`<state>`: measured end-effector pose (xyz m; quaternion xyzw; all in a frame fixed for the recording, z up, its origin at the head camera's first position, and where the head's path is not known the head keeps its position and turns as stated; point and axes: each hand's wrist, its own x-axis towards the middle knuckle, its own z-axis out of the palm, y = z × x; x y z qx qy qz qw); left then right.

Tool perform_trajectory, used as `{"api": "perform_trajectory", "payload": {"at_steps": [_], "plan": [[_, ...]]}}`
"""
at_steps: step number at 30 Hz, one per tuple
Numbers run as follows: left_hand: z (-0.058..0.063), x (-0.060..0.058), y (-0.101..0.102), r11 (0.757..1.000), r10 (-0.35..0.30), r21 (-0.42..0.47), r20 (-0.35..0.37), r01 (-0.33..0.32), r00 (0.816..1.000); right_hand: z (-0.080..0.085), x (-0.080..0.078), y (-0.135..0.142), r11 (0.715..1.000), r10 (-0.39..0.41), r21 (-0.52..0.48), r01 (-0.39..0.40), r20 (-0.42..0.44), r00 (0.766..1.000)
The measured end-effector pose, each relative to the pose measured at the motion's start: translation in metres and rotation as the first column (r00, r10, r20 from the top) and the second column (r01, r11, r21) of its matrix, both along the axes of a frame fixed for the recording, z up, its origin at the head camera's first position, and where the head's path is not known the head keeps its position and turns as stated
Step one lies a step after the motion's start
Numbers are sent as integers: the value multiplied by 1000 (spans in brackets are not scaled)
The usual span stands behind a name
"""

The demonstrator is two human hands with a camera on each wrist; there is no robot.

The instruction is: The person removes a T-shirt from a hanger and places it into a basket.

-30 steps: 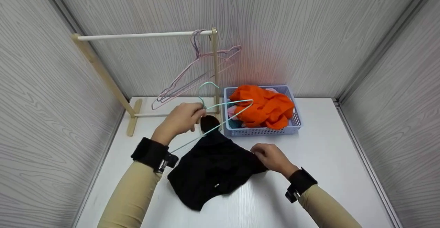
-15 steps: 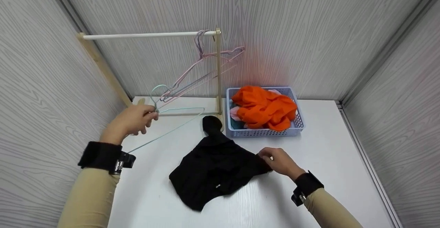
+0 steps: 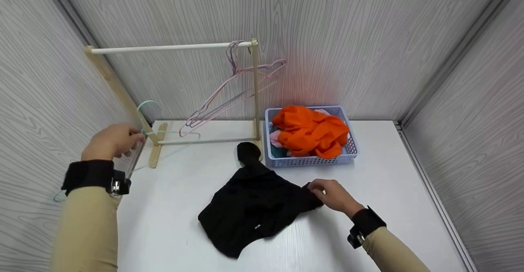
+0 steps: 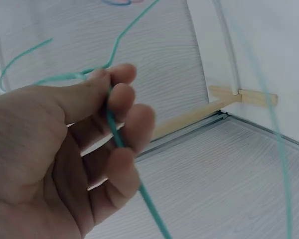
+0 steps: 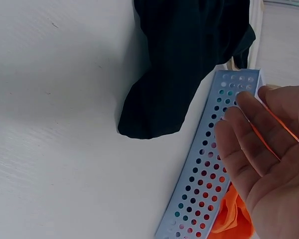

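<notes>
At the left side of the head view my left hand (image 3: 112,140) pinches a thin mint-green wire hanger at its neck, below the hook. Close up in the left wrist view, the hanger (image 4: 151,209) runs past the curled fingers. A black top (image 3: 258,206) lies spread on the white table, one sleeve pointing back and the other to the right. By the right sleeve's end is my right hand (image 3: 333,195), overlapping it in the head view. The right wrist view shows that hand's fingers (image 5: 234,159) loosely extended, holding nothing, apart from the black cloth (image 5: 169,74).
A blue perforated basket (image 3: 311,162) with an orange cloth (image 3: 311,130) and other clothes stands at the back. Left of it is a rack with a white rail (image 3: 163,48), where several pink and purple hangers (image 3: 213,96) hang. Wood-grain walls enclose the table.
My left hand has carried the green hanger leftward, from above the black top to the rack's left foot. The right hand has shifted slightly right, and its fingers have left the sleeve.
</notes>
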<state>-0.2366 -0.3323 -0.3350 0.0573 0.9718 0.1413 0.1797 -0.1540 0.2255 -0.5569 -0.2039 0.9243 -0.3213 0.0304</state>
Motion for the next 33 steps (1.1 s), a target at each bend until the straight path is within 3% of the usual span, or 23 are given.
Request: {"api": "perform_trajectory", "payload": {"at_steps": [3, 8, 13, 17, 21, 27, 33], "plan": [[12, -16, 4, 997, 36, -67, -138, -46, 990, 0, 3, 2, 1000, -5, 0, 5, -12, 1000], [33, -44, 34, 991, 89, -67, -312, -115, 946, 3, 4, 6, 1000, -15, -8, 15, 6, 1000], [52, -69, 78, 995, 79, -26, -389, -97, 918, 5, 7, 6, 999, -27, -16, 28, 37, 999], [60, -84, 111, 997, 76, 11, -444, -80, 893, 4, 9, 6, 999, -30, -18, 31, 35, 999], [58, -95, 134, 997, 78, 18, -466, -79, 881, 1, 11, 7, 999, -27, -20, 28, 40, 999], [41, -106, 151, 995, 98, 19, -478, -102, 873, -4, 15, 9, 999, -35, -11, 36, 39, 999], [31, -112, 160, 998, 66, 26, -445, -61, 893, -8, 18, 13, 999, -52, -10, 52, 40, 998]]}}
